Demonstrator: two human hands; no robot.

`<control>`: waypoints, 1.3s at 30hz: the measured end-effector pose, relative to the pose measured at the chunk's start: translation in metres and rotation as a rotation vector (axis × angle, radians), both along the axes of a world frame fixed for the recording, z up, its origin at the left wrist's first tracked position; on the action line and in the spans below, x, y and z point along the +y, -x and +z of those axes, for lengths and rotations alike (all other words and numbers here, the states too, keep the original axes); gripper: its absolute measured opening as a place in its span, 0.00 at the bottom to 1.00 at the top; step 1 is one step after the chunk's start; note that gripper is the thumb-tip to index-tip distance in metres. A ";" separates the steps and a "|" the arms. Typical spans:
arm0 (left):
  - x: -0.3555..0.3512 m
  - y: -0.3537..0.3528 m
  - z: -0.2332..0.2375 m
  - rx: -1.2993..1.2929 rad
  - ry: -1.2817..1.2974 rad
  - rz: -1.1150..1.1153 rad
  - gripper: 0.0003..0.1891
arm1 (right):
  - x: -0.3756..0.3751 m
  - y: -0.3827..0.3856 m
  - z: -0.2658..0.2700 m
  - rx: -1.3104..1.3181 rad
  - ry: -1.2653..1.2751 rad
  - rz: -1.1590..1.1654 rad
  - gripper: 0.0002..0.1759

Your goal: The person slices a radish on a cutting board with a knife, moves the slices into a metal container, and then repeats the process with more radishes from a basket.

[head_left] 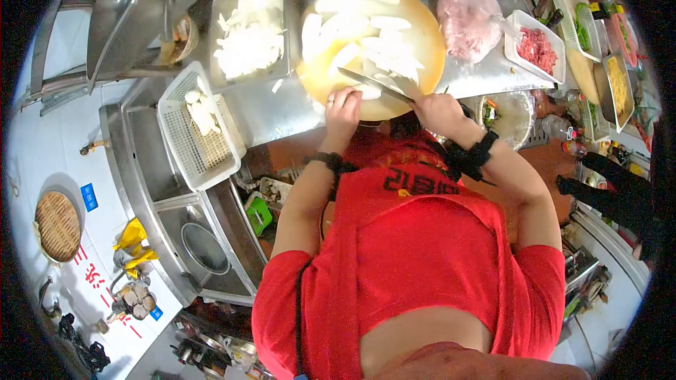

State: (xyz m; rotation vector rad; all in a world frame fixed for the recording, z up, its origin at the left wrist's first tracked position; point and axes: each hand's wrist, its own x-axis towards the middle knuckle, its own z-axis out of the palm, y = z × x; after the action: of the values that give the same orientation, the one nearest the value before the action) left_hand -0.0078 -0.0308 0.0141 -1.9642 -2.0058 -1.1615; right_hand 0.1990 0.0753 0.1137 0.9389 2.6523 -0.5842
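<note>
My right hand [440,114] is closed round the handle of a kitchen knife [377,84], its blade slanting to the left over the round yellow cutting board [431,35]. My left hand [343,107] rests at the board's near edge, fingers curled against a white vegetable piece [367,91] beside the blade. Long white peeled vegetables [352,4] and cut white pieces [391,53] lie on the board, partly washed out by glare. To its left, a metal tray [220,21] holds a heap of cut white pieces [250,39].
A plastic bag of pink meat [468,21] and a white tub of red meat [539,51] stand right of the board. At left, a white plastic basket [186,109] with white vegetables sits above a metal sink [204,246]. Dark-clothed legs [612,183] of another person show at right.
</note>
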 end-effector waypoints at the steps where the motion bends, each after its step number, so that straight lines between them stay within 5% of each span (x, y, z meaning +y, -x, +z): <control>1: 0.001 0.001 0.000 0.010 -0.015 -0.005 0.07 | -0.004 0.002 -0.016 0.046 0.000 -0.045 0.22; 5: 0.003 0.003 -0.004 0.039 -0.035 -0.027 0.07 | 0.003 0.005 -0.057 0.031 -0.072 0.050 0.25; 8: 0.002 0.004 -0.004 0.013 -0.001 -0.018 0.07 | 0.005 0.003 -0.010 0.030 -0.003 -0.020 0.21; 14: 0.004 0.002 -0.002 0.049 -0.031 -0.016 0.06 | -0.003 0.012 -0.049 0.001 -0.018 -0.005 0.21; 19: 0.007 0.002 0.008 0.044 -0.017 -0.016 0.06 | 0.003 0.005 -0.020 0.129 -0.009 -0.056 0.20; 24: 0.016 0.002 0.021 0.131 0.128 -0.226 0.08 | 0.019 -0.029 -0.033 0.009 -0.073 -0.119 0.16; 26: 0.020 0.002 0.009 0.092 0.133 -0.204 0.06 | 0.020 -0.032 -0.032 0.028 -0.043 -0.155 0.15; 29: 0.027 0.001 0.010 -0.325 0.437 0.189 0.04 | 0.016 -0.030 -0.030 0.041 -0.039 -0.184 0.15; 32: 0.027 0.007 0.008 -0.476 0.624 0.163 0.07 | 0.012 -0.032 -0.034 0.084 -0.045 -0.197 0.15; 39: 0.014 0.006 0.012 -0.088 0.245 0.012 0.11 | 0.006 -0.033 -0.032 0.176 -0.099 -0.135 0.14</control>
State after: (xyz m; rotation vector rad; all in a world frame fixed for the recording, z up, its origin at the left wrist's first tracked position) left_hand -0.0134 -0.0166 0.0266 -2.0370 -2.2993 -1.0620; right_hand 0.2318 0.0810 0.0821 1.1521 2.8109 -0.5958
